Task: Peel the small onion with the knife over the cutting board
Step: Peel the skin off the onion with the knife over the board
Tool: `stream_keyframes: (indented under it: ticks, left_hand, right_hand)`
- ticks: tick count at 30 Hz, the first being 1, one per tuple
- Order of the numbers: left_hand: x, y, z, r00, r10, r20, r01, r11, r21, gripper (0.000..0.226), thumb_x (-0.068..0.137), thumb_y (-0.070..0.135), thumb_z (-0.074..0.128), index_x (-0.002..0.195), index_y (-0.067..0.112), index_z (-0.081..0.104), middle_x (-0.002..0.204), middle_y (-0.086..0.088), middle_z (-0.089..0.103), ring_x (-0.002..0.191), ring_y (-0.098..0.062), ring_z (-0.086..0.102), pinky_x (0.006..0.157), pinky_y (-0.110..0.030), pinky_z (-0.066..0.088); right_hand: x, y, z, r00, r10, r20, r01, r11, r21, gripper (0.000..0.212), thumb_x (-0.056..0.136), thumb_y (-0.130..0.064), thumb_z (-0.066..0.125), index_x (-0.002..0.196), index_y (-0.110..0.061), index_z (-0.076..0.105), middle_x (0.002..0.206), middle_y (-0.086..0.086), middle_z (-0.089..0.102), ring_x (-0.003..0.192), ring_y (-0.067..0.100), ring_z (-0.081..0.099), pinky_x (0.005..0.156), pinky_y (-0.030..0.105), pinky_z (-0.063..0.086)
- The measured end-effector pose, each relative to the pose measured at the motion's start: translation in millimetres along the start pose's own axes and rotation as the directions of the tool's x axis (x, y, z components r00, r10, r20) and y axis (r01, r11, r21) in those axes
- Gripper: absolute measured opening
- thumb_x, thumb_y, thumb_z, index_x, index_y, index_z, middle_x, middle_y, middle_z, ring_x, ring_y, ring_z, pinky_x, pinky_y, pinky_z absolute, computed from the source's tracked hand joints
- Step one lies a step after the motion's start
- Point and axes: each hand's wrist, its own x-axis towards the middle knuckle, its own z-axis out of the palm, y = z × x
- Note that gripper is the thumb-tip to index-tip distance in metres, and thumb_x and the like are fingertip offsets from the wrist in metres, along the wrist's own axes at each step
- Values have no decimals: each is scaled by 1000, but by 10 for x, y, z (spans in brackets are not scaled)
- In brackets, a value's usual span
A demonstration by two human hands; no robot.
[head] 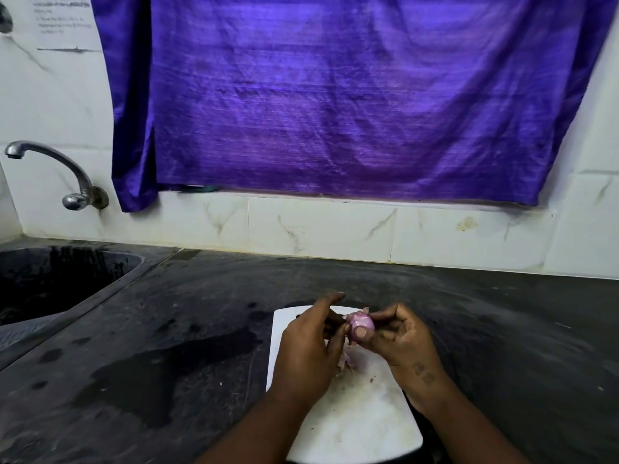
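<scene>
One small onion (360, 324) is hovering just above the cutting board's (351, 416) far end. The right hand (398, 339) is gripping it, thumb pressing its front. The left hand (311, 349) is curling against its side, and its grasp cannot be told because the fingertips are hidden. Peel scraps (345, 362) are lying on the board, partly covered. One tap (50, 169) is standing far left of the board.

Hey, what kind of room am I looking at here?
Most likely a home kitchen: a dark stone counter with a sink and wall tap, and a small onion held over a white cutting board.
</scene>
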Motion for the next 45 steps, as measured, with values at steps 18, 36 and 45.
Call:
stream_keyframes:
  ticks: [18, 36, 45]
  left_hand:
    - [-37, 172, 53, 874, 485, 8, -400, 710, 580, 34, 84, 20, 78, 105, 22, 52, 86, 4, 66, 75, -16, 61, 63, -26, 39]
    - [21, 13, -92, 997, -14, -76, 42, 925, 378, 22, 94, 21, 55, 115, 27, 60, 103, 10, 73, 94, -14, 66, 73, -35, 52]
    - [47, -36, -84, 995, 95, -24, -81, 935, 346, 18, 93, 19, 65, 108, 29, 65, 101, 12, 67, 95, -10, 58, 77, -30, 51]
  right_hand:
    - [38, 53, -11, 1000, 3, -20, -4, 998, -63, 27, 73, 7, 82, 91, 9, 61, 87, 21, 77, 87, 36, 76, 73, 40, 65]
    - [-9, 5, -51, 993, 121, 7, -121, 987, 107, 21, 85, 5, 72, 104, 1, 63, 98, 19, 78, 85, 25, 75, 68, 28, 60]
    - [-5, 4, -18, 988, 150, 31, -152, 985, 86, 22, 91, 0, 65, 109, -11, 71, 101, 5, 80, 92, 21, 77, 83, 36, 61]
